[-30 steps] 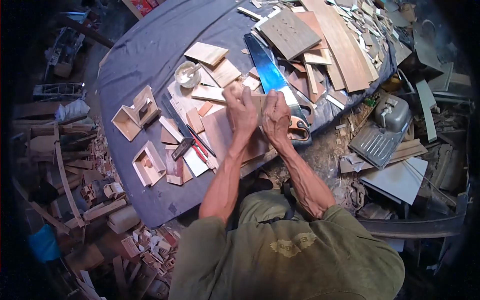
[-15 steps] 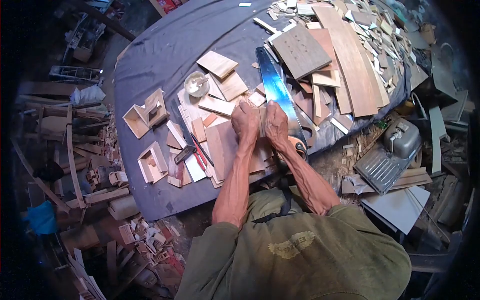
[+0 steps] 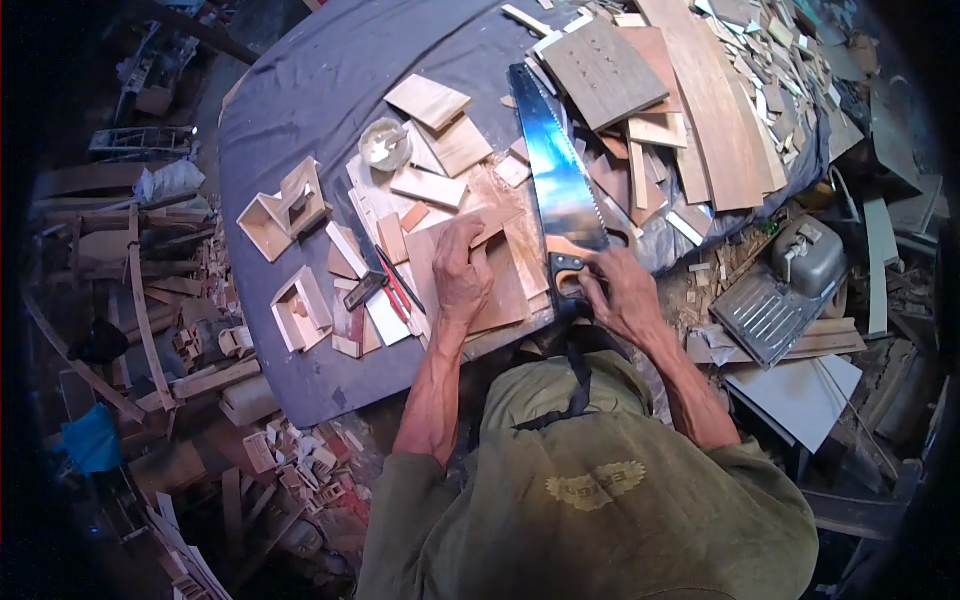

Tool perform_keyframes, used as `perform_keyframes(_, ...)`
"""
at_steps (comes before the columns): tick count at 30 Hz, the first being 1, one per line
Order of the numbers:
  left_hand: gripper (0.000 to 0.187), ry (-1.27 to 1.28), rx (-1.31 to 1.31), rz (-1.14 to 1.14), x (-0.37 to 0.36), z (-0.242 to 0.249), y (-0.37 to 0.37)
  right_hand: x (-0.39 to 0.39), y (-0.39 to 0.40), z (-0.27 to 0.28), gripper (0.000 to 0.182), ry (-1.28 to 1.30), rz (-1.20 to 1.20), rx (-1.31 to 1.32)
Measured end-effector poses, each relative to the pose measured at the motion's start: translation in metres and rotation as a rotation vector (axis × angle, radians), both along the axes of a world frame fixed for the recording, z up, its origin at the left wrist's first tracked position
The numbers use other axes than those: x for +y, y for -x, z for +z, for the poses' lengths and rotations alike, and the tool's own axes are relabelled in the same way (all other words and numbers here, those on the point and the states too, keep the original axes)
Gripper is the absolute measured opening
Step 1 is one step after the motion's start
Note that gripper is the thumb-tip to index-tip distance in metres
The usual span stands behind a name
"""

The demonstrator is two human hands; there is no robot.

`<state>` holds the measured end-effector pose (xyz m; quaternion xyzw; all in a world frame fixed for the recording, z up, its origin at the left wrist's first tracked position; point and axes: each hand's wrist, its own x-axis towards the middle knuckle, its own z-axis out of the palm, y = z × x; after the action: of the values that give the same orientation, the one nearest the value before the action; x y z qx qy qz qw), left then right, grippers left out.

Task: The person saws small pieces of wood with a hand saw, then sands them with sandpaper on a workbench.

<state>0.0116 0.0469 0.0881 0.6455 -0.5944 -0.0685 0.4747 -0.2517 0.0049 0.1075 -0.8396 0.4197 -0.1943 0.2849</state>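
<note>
My left hand [image 3: 462, 275] is closed around a thin piece of wood [image 3: 494, 226] with a pointed end, held over a flat brown board [image 3: 425, 262] near the table's front edge. To its right, my right hand [image 3: 622, 290] has its fingers curled at the black and orange handle of a handsaw [image 3: 562, 175]. The saw's blade points away from me, teeth to the right. Part of the handle is hidden by my fingers. Left of my left hand lie a hammer [image 3: 366, 288] and a red-handled tool [image 3: 398, 297].
A tub of white paste [image 3: 385, 145] stands among wood offcuts [image 3: 430, 100]. Small wooden boxes [image 3: 302, 310] sit at the left. Boards [image 3: 700, 110] and scraps are piled at the right. A metal sink [image 3: 765, 315] lies beyond the table's right side.
My right hand has left the wood piece and moved right and towards me to the saw handle. The handle has swung slightly left. My left hand still holds the wood.
</note>
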Motion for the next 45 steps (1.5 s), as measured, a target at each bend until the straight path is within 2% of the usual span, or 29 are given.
perform_keyframes(2,0.024,0.085,-0.175,-0.005,0.011,-0.003,-0.002,0.024,0.005,0.002,0.044,-0.008,0.033,0.087)
perform_keyframes(4,0.031,-0.056,-0.234,-0.051,0.026,-0.011,-0.008,0.038,0.006,0.002,0.046,0.018,0.076,0.146)
perform_keyframes(5,0.032,-0.142,-0.244,-0.076,0.034,-0.015,-0.009,0.041,0.005,-0.005,0.053,0.018,0.107,0.167)
perform_keyframes(8,0.039,-0.307,-0.235,-0.208,0.048,-0.017,-0.021,0.048,-0.003,-0.021,0.054,0.062,0.106,0.214)
perform_keyframes(10,0.045,-0.318,-0.262,-0.256,0.051,0.003,-0.018,0.049,-0.007,-0.032,0.048,0.105,0.107,0.250)
perform_keyframes(13,0.064,-0.339,-0.320,-0.169,0.052,-0.007,-0.024,0.048,-0.011,-0.049,0.040,0.166,0.130,0.309)
perform_keyframes(16,0.080,-0.432,-0.333,-0.179,0.056,-0.018,-0.029,0.045,-0.010,-0.065,0.034,0.125,0.124,0.293)
perform_keyframes(19,0.082,-0.359,-0.258,-0.159,0.055,-0.035,-0.034,0.044,-0.007,-0.061,0.037,0.236,-0.004,0.167)
perform_keyframes(22,0.080,-0.321,-0.325,-0.153,0.049,-0.041,-0.033,0.043,-0.013,-0.052,0.039,0.192,-0.206,-0.036)
perform_keyframes(24,0.078,-0.337,-0.363,-0.151,0.046,-0.034,-0.028,0.043,-0.015,-0.064,0.030,0.160,-0.350,-0.169)
perform_keyframes(26,0.076,-0.335,-0.414,-0.160,0.043,-0.029,-0.027,0.046,-0.034,-0.024,0.024,0.152,-0.533,-0.338)
perform_keyframes(27,0.076,-0.328,-0.445,-0.173,0.042,-0.029,-0.027,0.049,-0.030,-0.029,0.027,0.002,-0.582,-0.399)
perform_keyframes(30,0.076,-0.315,-0.477,-0.202,0.041,-0.024,-0.026,0.072,-0.030,0.020,0.027,-0.158,-0.675,-0.601)
perform_keyframes(31,0.077,-0.316,-0.478,-0.207,0.043,-0.023,-0.026,0.075,-0.024,0.009,0.026,-0.100,-0.704,-0.543)
perform_keyframes(32,0.078,-0.331,-0.447,-0.209,0.043,-0.024,-0.028,0.085,-0.022,0.012,0.025,-0.076,-0.720,-0.617)
perform_keyframes(35,0.078,-0.321,-0.396,-0.218,0.039,-0.027,-0.032,0.106,-0.008,0.021,0.025,-0.061,-0.783,-0.630)
perform_keyframes(38,0.070,-0.219,-0.393,-0.320,0.037,-0.034,-0.038,0.130,-0.002,0.029,0.025,-0.131,-0.862,-0.696)
perform_keyframes(40,0.056,-0.131,-0.458,-0.349,0.040,-0.028,-0.040,0.144,0.004,0.026,0.024,-0.184,-0.899,-0.722)
perform_keyframes(41,0.050,-0.087,-0.490,-0.363,0.041,-0.025,-0.041,0.149,0.009,0.020,0.024,-0.115,-0.922,-0.621)
perform_keyframes(45,0.024,-0.137,-0.218,-0.358,0.035,-0.012,-0.047,0.166,0.007,0.029,0.024,-0.154,-0.964,-0.743)
